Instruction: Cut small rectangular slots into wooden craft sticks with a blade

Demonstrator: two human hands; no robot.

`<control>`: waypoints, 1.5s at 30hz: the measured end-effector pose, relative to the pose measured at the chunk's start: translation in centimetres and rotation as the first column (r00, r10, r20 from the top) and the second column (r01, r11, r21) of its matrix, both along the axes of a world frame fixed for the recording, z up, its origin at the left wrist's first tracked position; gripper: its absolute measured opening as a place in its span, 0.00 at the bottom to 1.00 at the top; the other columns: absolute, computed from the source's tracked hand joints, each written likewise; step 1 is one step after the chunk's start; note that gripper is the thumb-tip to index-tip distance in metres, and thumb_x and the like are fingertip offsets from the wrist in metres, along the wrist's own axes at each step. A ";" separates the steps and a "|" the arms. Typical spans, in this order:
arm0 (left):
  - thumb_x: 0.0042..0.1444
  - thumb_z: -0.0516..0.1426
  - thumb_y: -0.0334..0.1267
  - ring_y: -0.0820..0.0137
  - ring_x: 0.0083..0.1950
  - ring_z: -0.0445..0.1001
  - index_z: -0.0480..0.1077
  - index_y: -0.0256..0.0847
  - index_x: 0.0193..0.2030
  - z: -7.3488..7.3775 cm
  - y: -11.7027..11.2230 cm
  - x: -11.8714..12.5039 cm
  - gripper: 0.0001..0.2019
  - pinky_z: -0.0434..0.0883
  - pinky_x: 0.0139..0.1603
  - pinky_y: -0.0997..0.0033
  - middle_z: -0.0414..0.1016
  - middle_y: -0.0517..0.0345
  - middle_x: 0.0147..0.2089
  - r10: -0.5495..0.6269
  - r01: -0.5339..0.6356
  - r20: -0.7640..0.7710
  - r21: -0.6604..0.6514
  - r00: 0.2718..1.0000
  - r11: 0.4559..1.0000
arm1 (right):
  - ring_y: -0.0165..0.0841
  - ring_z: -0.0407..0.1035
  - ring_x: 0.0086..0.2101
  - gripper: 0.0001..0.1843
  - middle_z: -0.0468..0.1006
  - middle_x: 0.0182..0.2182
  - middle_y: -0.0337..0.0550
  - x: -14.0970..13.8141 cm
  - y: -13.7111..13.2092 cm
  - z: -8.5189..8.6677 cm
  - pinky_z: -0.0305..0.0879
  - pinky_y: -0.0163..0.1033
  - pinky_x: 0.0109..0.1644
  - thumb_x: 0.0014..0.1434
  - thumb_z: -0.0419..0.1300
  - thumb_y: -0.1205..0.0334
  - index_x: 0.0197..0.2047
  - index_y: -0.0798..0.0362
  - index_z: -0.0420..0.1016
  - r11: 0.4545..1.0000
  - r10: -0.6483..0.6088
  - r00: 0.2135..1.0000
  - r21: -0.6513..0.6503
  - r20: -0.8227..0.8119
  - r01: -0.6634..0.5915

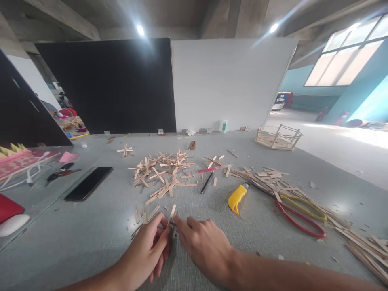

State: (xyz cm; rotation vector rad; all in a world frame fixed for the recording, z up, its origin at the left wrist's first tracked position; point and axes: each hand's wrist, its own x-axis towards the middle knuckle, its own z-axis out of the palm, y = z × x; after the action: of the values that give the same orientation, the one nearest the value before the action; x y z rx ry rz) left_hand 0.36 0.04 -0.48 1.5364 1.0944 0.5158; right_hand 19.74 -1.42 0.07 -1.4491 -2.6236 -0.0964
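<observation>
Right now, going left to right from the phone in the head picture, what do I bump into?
Phone, left hand, held wooden stick, right hand, yellow cutter, red-and-yellow scissors.

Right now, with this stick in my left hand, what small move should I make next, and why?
I'd probably steady the stick in your left hand and adjust its lower part with your right hand: the stick's upper end stands free, while your right fingertips are already close to the lower part.
</observation>
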 end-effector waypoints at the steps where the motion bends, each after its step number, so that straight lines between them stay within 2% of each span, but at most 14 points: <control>1: 0.67 0.48 0.63 0.80 0.14 0.63 0.55 0.46 0.38 0.0 0.0 0.0 0.21 0.56 0.10 0.87 0.67 0.70 0.23 -0.004 0.004 0.000 0.003 1.000 1.000 | 0.35 0.76 0.24 0.15 0.80 0.32 0.38 0.0 0.0 0.1 0.54 0.38 0.21 0.67 0.57 0.70 0.55 0.51 0.61 1.000 -0.009 1.000 0.004 0.006 0.009; 12: 0.66 0.49 0.63 0.79 0.13 0.62 0.56 0.45 0.37 -0.1 0.2 0.1 0.22 0.56 0.09 0.87 0.67 0.69 0.23 -0.009 0.010 -0.011 0.033 1.000 0.999 | 0.38 0.78 0.25 0.15 0.80 0.31 0.36 -0.2 -0.1 -0.2 0.56 0.39 0.22 0.68 0.58 0.66 0.56 0.49 0.64 0.998 -0.044 0.999 0.055 0.029 0.042; 17: 0.67 0.48 0.62 0.79 0.13 0.62 0.56 0.46 0.38 -0.4 0.3 0.0 0.21 0.57 0.09 0.87 0.67 0.70 0.23 -0.006 0.006 0.010 0.040 1.000 0.999 | 0.37 0.77 0.24 0.15 0.80 0.31 0.36 -0.2 -0.1 0.0 0.56 0.39 0.22 0.67 0.59 0.67 0.56 0.50 0.65 0.997 -0.035 0.999 0.075 0.041 0.032; 23: 0.68 0.48 0.61 0.79 0.13 0.62 0.56 0.45 0.37 0.1 0.3 0.1 0.20 0.56 0.10 0.87 0.67 0.70 0.23 -0.007 0.007 0.003 0.031 1.000 0.999 | 0.38 0.77 0.24 0.13 0.80 0.31 0.39 -0.3 -0.3 0.3 0.56 0.38 0.21 0.67 0.59 0.69 0.54 0.52 0.66 0.997 -0.013 0.999 0.083 0.047 0.009; 26: 0.68 0.50 0.60 0.79 0.13 0.63 0.55 0.46 0.37 0.3 0.2 0.2 0.20 0.56 0.09 0.87 0.67 0.70 0.23 0.007 -0.007 0.005 0.035 1.000 0.999 | 0.37 0.77 0.24 0.12 0.79 0.30 0.38 -0.3 -0.2 0.3 0.57 0.37 0.21 0.68 0.58 0.67 0.54 0.51 0.65 0.997 -0.012 0.999 0.073 0.030 0.010; 32: 0.68 0.50 0.57 0.78 0.13 0.64 0.56 0.46 0.37 0.1 0.2 0.1 0.18 0.58 0.09 0.87 0.68 0.70 0.23 -0.002 0.002 -0.007 0.029 1.000 1.000 | 0.37 0.77 0.25 0.15 0.80 0.32 0.41 -0.1 -0.2 0.4 0.60 0.37 0.22 0.70 0.56 0.67 0.58 0.54 0.63 0.999 -0.010 0.999 0.050 0.041 0.007; 35: 0.68 0.51 0.56 0.78 0.13 0.65 0.56 0.46 0.37 0.1 0.1 0.1 0.17 0.58 0.09 0.87 0.68 0.70 0.23 0.051 -0.050 -0.016 0.027 0.999 0.998 | 0.37 0.78 0.26 0.18 0.80 0.34 0.42 -0.4 -0.5 0.5 0.63 0.37 0.23 0.70 0.54 0.67 0.62 0.54 0.60 1.000 -0.013 0.999 0.001 0.043 0.013; 40: 0.69 0.52 0.50 0.77 0.13 0.63 0.57 0.46 0.36 1.0 0.0 0.5 0.14 0.57 0.07 0.86 0.68 0.71 0.22 0.118 -0.116 -0.020 0.053 0.993 0.992 | 0.41 0.78 0.29 0.22 0.79 0.37 0.54 -0.9 -0.6 1.0 0.65 0.39 0.25 0.68 0.51 0.74 0.64 0.61 0.59 0.995 -0.050 0.998 -0.090 0.033 0.052; 45: 0.70 0.51 0.49 0.79 0.14 0.63 0.58 0.45 0.36 1.0 -0.3 0.2 0.14 0.59 0.09 0.86 0.68 0.70 0.23 0.083 -0.083 -0.012 0.008 0.996 0.997 | 0.39 0.77 0.26 0.17 0.79 0.34 0.47 -0.5 -0.4 0.9 0.63 0.39 0.24 0.70 0.51 0.70 0.61 0.58 0.62 0.996 -0.025 1.000 -0.085 0.015 0.026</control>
State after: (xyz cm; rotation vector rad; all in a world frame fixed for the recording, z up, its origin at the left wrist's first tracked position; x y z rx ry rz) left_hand 0.58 -0.22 0.48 1.5076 1.1708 0.5680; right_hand 19.23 -1.86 0.96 -1.5139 -2.6512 0.0022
